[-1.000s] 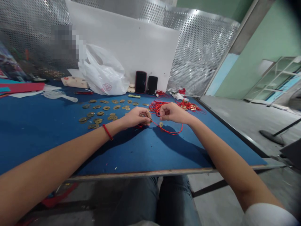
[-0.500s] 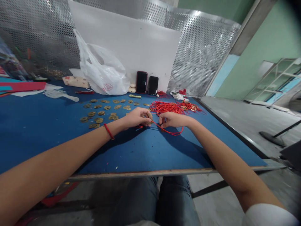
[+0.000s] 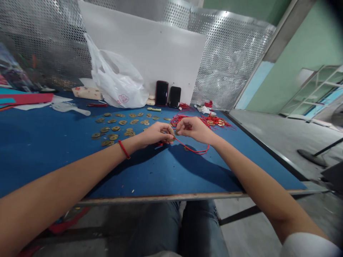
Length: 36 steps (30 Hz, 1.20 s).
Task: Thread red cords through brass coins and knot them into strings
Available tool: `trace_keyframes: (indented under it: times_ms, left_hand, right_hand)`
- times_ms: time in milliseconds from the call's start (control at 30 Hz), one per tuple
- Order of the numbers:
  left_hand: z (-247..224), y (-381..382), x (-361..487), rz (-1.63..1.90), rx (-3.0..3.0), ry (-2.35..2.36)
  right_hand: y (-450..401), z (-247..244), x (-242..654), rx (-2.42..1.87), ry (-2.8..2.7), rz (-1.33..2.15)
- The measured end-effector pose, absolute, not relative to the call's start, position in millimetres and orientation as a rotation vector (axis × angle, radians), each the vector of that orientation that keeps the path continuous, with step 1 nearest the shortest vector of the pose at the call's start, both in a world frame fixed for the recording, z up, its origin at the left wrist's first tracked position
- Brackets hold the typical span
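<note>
Seated person, clothing and ornament: a narrow red cord bracelet [image 3: 124, 149], apparently braided and marked by a small gold-toned spot near its lower end, encircles the wrist above the bare left hand [image 3: 157, 133], while the forearm leading to the bare right hand [image 3: 196, 130] is uncovered up to a plain white sleeve [image 3: 308, 244] that ends near the elbow in a smooth, rounded edge. Dark blue-grey jeans [image 3: 201, 228] cover both legs, the cloth paler and creased in places; a small strip of light fabric [image 3: 163, 254] shows at the lap.
</note>
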<state>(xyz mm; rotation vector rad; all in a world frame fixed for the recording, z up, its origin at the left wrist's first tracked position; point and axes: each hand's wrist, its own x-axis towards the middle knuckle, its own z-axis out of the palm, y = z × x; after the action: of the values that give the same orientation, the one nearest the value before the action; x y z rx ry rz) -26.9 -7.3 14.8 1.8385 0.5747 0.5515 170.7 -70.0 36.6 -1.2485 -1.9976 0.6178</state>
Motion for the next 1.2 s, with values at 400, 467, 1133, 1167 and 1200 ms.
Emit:
trace_keyframes:
  times_ms: [400,467,1133,1167,1200]
  left_hand:
    - [21.0,-10.4,-26.1,0.582,1.706,0.582]
    - [20.7,-9.7,-26.1,0.588,1.686,0.583]
    - [21.2,-9.2,-28.3,0.578,1.655,0.592]
    - [21.1,-9.1,-28.6,0.579,1.667,0.594]
    - [20.9,-9.0,-28.9,0.581,1.677,0.595]
  right_hand:
    - [-72.0,35.3,166.1,-1.253,-1.983,0.501]
    - [-71.8,33.9,165.7,-1.243,-2.002,0.507]
    - [-73.6,31.8,160.9,-1.202,-2.021,0.58]
    - [-73.6,31.8,160.9,-1.2,-2.02,0.593]
    - [-73.5,31.7,160.9,-1.201,-2.017,0.605]
